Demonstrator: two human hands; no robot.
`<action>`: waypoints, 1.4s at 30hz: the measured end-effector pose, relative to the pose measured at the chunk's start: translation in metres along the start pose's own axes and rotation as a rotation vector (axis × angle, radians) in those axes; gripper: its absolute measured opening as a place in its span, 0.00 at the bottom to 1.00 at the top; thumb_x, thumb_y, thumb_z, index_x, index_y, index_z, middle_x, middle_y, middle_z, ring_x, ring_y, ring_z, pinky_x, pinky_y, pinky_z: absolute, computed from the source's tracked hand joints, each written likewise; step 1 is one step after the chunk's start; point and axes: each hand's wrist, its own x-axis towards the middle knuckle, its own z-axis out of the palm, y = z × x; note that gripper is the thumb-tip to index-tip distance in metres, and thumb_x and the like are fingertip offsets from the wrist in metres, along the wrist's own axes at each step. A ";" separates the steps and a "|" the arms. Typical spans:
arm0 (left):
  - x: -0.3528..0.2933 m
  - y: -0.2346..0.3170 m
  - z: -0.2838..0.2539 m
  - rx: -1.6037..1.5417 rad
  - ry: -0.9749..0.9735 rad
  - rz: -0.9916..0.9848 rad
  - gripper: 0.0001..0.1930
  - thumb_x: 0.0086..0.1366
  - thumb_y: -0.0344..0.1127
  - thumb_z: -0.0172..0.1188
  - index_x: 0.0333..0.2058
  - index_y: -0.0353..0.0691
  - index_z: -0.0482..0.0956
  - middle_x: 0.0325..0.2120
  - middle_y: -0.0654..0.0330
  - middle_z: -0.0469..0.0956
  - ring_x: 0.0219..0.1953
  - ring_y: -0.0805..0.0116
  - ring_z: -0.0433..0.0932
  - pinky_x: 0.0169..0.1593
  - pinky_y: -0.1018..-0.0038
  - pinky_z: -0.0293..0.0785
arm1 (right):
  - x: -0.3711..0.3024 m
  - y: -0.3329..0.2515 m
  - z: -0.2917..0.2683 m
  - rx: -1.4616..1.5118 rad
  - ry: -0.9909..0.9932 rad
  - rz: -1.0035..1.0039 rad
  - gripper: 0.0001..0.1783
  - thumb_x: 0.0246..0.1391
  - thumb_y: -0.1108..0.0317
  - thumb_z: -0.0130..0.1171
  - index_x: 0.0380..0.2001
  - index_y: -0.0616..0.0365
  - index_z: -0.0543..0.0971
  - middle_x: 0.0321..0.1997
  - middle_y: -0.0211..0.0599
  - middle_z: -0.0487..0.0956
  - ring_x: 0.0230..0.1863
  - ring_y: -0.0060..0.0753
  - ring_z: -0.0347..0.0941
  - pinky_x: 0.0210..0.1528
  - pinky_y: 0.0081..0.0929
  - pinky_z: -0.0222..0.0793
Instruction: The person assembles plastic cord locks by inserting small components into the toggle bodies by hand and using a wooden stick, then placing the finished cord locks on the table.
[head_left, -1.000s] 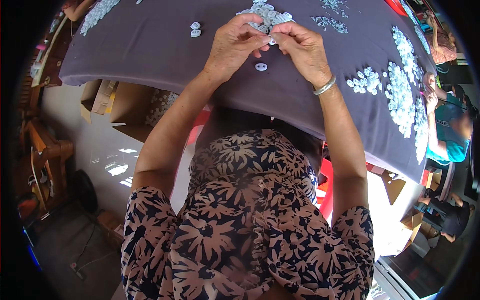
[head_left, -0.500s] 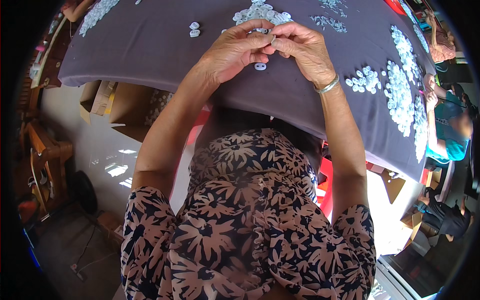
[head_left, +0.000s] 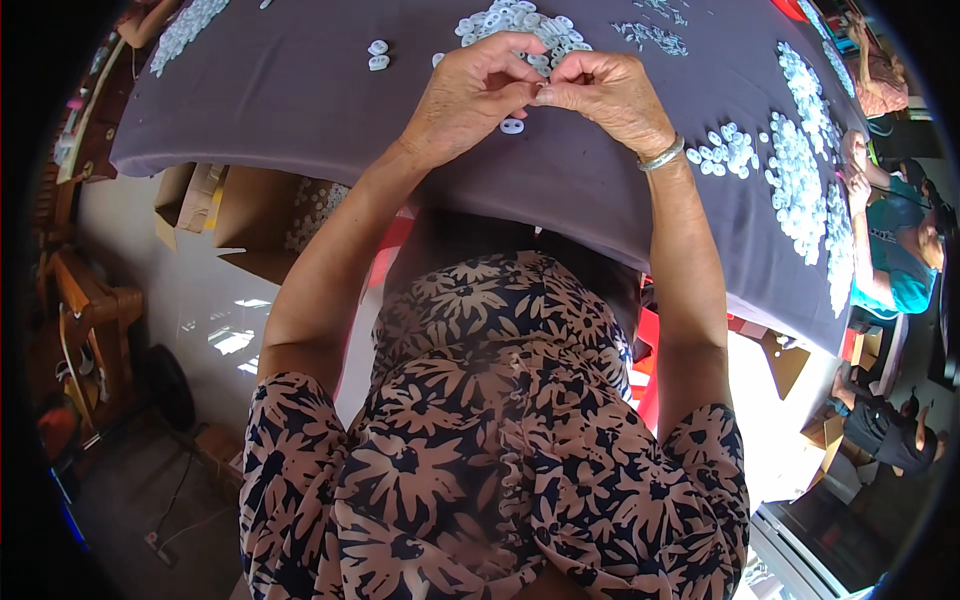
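Note:
My left hand (head_left: 462, 98) and my right hand (head_left: 612, 98) meet fingertip to fingertip above the near part of the dark tablecloth. Both are closed in a pinch on something tiny and pale, mostly covered by the fingers, so its kind cannot be made out. A bracelet circles my right wrist. Just below the fingertips lies a single white oval piece (head_left: 512, 126) with two dark holes. Behind my hands spreads a pile of similar white oval pieces (head_left: 560, 38). Off to the left of my left hand sit two more white pieces (head_left: 378, 62), close together.
Small thin pale pieces (head_left: 650, 38) are scattered beyond my right hand. Larger heaps of white pieces (head_left: 797, 185) cover the table's right side, where a person in teal (head_left: 895, 255) works. An open cardboard box (head_left: 258, 212) stands below the table edge at left.
My hands stay together. The right wrist has shifted slightly right, and the fingers of both hands are more arched. Less of the pale thing between the fingertips shows.

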 end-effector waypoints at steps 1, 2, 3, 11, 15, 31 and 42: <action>0.000 0.000 0.000 -0.016 0.009 -0.007 0.14 0.60 0.27 0.58 0.46 0.39 0.73 0.30 0.61 0.79 0.31 0.77 0.77 0.33 0.80 0.76 | 0.000 0.000 0.002 0.007 0.015 -0.017 0.07 0.47 0.68 0.66 0.26 0.60 0.80 0.23 0.24 0.77 0.25 0.11 0.68 0.27 0.10 0.64; 0.000 0.000 0.000 -0.032 0.018 -0.013 0.14 0.59 0.27 0.59 0.45 0.39 0.73 0.29 0.62 0.79 0.31 0.77 0.77 0.33 0.80 0.76 | 0.001 -0.001 0.004 0.015 0.030 -0.034 0.07 0.47 0.67 0.66 0.26 0.59 0.80 0.22 0.24 0.76 0.24 0.11 0.67 0.25 0.10 0.63; 0.000 -0.002 -0.001 -0.034 0.016 -0.014 0.14 0.59 0.27 0.59 0.45 0.39 0.73 0.29 0.62 0.79 0.31 0.77 0.77 0.33 0.80 0.76 | 0.000 -0.003 0.005 0.014 0.031 -0.032 0.07 0.47 0.67 0.66 0.26 0.59 0.80 0.22 0.24 0.76 0.24 0.11 0.67 0.25 0.10 0.63; 0.002 -0.005 -0.004 -0.144 0.085 -0.033 0.13 0.57 0.25 0.61 0.42 0.36 0.74 0.30 0.60 0.79 0.32 0.75 0.78 0.32 0.80 0.75 | 0.001 -0.001 0.006 0.077 0.008 -0.039 0.09 0.54 0.63 0.60 0.33 0.58 0.79 0.20 0.19 0.70 0.20 0.11 0.60 0.20 0.10 0.56; 0.002 -0.004 -0.003 -0.137 0.079 -0.036 0.12 0.58 0.25 0.61 0.41 0.36 0.75 0.30 0.60 0.79 0.31 0.74 0.79 0.32 0.81 0.75 | 0.000 0.000 0.002 0.092 -0.043 -0.021 0.10 0.56 0.63 0.58 0.35 0.59 0.78 0.20 0.19 0.69 0.20 0.11 0.59 0.21 0.11 0.56; -0.001 0.000 0.008 0.011 0.147 -0.040 0.12 0.58 0.26 0.60 0.41 0.37 0.73 0.27 0.61 0.78 0.28 0.79 0.76 0.30 0.82 0.75 | -0.005 0.032 -0.066 -0.179 0.297 0.043 0.07 0.52 0.68 0.62 0.32 0.59 0.80 0.23 0.18 0.73 0.25 0.11 0.65 0.28 0.11 0.62; -0.002 -0.004 0.013 0.033 0.098 -0.061 0.14 0.59 0.26 0.59 0.43 0.39 0.70 0.27 0.62 0.77 0.28 0.78 0.76 0.29 0.82 0.74 | -0.012 0.028 -0.062 -0.515 0.035 0.025 0.05 0.48 0.71 0.63 0.29 0.59 0.78 0.26 0.25 0.72 0.27 0.16 0.67 0.32 0.16 0.65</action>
